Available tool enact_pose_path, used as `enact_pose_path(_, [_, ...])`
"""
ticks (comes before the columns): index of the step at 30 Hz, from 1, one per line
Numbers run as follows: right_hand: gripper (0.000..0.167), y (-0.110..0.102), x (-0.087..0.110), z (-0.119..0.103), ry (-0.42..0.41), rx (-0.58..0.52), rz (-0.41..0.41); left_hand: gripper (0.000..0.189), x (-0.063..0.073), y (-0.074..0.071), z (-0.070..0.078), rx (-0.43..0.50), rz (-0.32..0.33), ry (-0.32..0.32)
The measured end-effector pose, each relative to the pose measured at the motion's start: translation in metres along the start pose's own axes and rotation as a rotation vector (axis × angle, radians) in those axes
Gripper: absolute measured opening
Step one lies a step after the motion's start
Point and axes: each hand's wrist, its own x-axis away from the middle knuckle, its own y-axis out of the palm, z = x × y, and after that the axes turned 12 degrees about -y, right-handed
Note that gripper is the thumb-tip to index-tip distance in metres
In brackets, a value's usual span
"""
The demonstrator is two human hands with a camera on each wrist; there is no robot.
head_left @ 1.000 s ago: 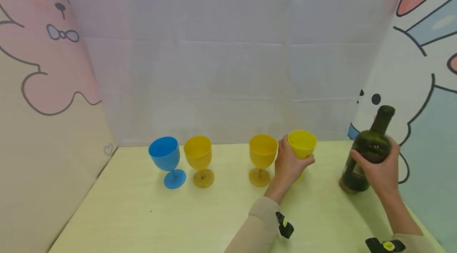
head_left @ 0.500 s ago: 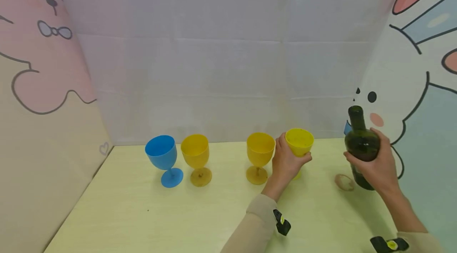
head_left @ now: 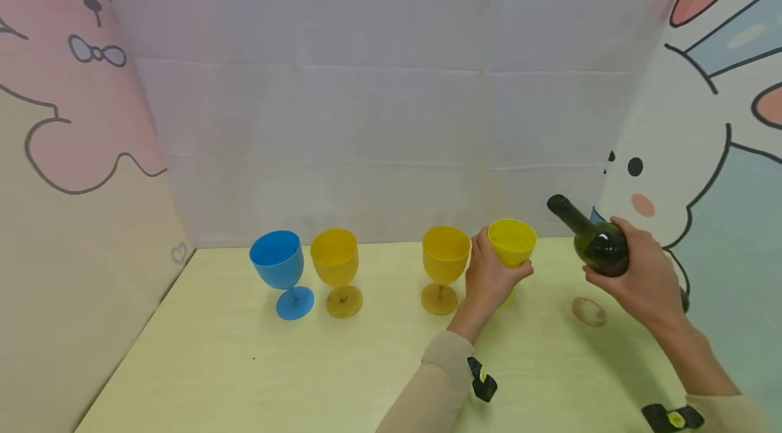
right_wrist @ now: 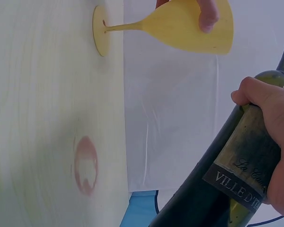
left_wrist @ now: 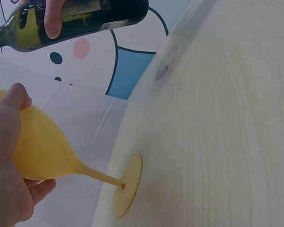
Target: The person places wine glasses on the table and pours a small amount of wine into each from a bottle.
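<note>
My left hand (head_left: 491,273) grips the bowl of the rightmost yellow goblet (head_left: 513,241), thumb and fingers curled round it. In the left wrist view that goblet's foot (left_wrist: 128,187) rests on the table. A dark green wine bottle (head_left: 601,248) is held round its body by my right hand (head_left: 641,277), off the table and tilted so its neck points left towards the held goblet. The bottle's mouth is above and to the right of the goblet's rim, apart from it. Its label (right_wrist: 241,175) faces the right wrist view. The bottle's lower part is mostly hidden behind the right hand in the head view.
Left of the held goblet stands another yellow goblet (head_left: 446,256). Further left are a third yellow goblet (head_left: 334,260) and a blue goblet (head_left: 277,262). A reddish ring stain (head_left: 589,311) marks the wooden table (head_left: 293,379). A white cloth (head_left: 366,121) hangs behind.
My right hand has lifted the bottle off the table, uncovering the ring stain, and tipped its neck to the left. The left hand keeps its hold on the yellow goblet.
</note>
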Motion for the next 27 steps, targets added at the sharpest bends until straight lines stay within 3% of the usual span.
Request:
enact_pose_path(9, [0.108, -0.0027, 0.0012, -0.0010, -0.104, 0.176, -0.030, 0.091, 0.0021, 0.0002, -0.0010, 0.001, 0.004, 0.008])
enact_pose_path(27, [0.109, -0.0064, 0.0038, 0.0026, -0.177, 0.307, -0.127, 0.090, 0.0034, -0.0008, 0.0000, -0.015, 0.010, 0.018])
